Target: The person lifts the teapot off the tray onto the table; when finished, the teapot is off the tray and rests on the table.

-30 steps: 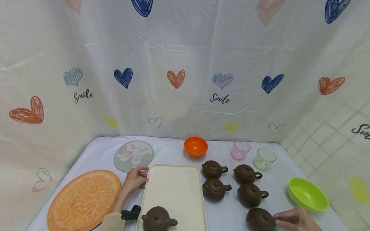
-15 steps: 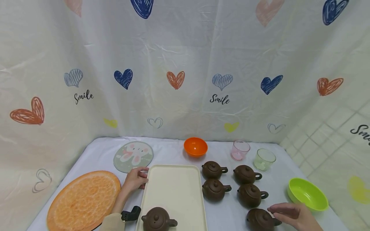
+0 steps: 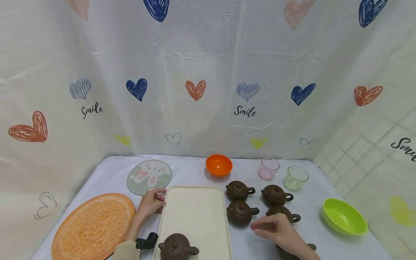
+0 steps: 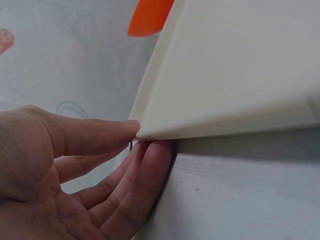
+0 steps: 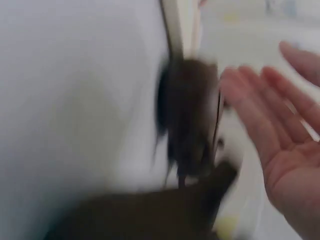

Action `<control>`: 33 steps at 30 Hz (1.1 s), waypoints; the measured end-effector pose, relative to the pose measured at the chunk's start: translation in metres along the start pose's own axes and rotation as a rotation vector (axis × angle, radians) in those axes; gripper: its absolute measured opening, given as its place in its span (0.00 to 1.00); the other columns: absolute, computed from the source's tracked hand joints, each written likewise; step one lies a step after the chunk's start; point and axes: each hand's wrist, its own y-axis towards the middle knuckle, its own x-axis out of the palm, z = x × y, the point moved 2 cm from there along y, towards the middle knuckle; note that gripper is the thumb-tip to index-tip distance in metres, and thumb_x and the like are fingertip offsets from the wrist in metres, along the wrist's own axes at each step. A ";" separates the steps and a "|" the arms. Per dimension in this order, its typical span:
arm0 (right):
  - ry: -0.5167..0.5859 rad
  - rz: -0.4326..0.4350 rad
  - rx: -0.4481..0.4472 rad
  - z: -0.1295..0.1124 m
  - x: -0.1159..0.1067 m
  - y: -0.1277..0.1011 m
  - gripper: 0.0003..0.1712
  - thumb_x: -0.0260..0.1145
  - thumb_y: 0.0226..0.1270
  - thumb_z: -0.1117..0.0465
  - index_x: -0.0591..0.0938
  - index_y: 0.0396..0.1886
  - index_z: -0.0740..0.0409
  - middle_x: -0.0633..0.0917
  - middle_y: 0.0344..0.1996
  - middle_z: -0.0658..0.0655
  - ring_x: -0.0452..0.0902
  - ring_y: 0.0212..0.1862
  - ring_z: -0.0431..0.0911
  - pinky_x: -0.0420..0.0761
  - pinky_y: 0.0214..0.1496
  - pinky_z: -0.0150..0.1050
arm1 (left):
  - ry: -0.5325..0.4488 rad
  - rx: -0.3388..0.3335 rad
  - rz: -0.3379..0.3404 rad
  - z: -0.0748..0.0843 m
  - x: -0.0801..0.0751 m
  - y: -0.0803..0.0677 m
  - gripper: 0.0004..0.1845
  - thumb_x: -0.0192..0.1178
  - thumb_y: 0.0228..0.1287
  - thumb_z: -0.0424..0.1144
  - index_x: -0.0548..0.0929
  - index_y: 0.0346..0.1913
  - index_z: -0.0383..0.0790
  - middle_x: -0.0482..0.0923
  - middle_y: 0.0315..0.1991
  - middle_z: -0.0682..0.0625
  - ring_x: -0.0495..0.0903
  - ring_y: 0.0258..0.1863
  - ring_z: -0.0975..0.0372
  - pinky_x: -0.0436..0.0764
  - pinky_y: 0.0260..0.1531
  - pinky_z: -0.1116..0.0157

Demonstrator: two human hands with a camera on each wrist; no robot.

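My left hand [image 3: 151,203] pinches the left edge of a cream rectangular tray [image 3: 195,216]; the left wrist view has the thumb on the rim and fingers [image 4: 155,170] under it. A brown teapot [image 3: 176,247] sits near the tray's front, its handle pointing right. Holding nothing, my right hand [image 3: 276,229] hovers among brown teapots right of the tray, its fingers fairly straight. It partly covers a front teapot [image 3: 284,252] and another teapot [image 3: 279,210]. To its upper left stands a further teapot [image 3: 240,213]. Motion blurs the teapots in the right wrist view.
Two more teapots stand behind, one [image 3: 238,190] near the tray and one [image 3: 275,195] farther right. An orange bowl [image 3: 219,165], pink glass [image 3: 268,168] and green glass [image 3: 295,178] line the back. A lime bowl [image 3: 344,217] is right; a rabbit mat [image 3: 149,177] and bread-patterned mat [image 3: 94,227] lie left.
My right hand has let go of the front teapot's handle, lifted, and moved left and forward over the teapots. The left hand stays on the tray's edge.
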 end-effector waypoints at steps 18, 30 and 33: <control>0.151 -0.157 0.031 -0.037 0.119 0.059 0.13 0.71 0.57 0.64 0.86 0.40 0.69 0.88 0.37 0.60 0.85 0.37 0.40 0.85 0.41 0.32 | 0.018 0.007 0.006 0.000 -0.002 0.001 0.24 0.61 0.51 0.22 0.78 0.55 0.30 0.76 0.31 0.44 0.79 0.20 0.61 0.84 0.18 0.62; 0.107 -0.198 0.085 -0.047 0.154 0.068 0.09 0.70 0.55 0.65 0.88 0.36 0.62 0.88 0.29 0.48 0.84 0.31 0.34 0.83 0.35 0.26 | 0.021 0.008 0.009 -0.001 -0.001 0.002 0.23 0.62 0.52 0.24 0.78 0.55 0.31 0.77 0.31 0.44 0.79 0.21 0.61 0.84 0.19 0.63; 0.088 -0.178 0.136 -0.047 0.157 0.069 0.08 0.72 0.54 0.65 0.89 0.34 0.61 0.88 0.27 0.49 0.84 0.29 0.35 0.83 0.33 0.27 | 0.030 0.008 0.011 0.000 -0.002 0.002 0.23 0.62 0.52 0.24 0.78 0.55 0.31 0.77 0.32 0.43 0.79 0.22 0.61 0.84 0.19 0.64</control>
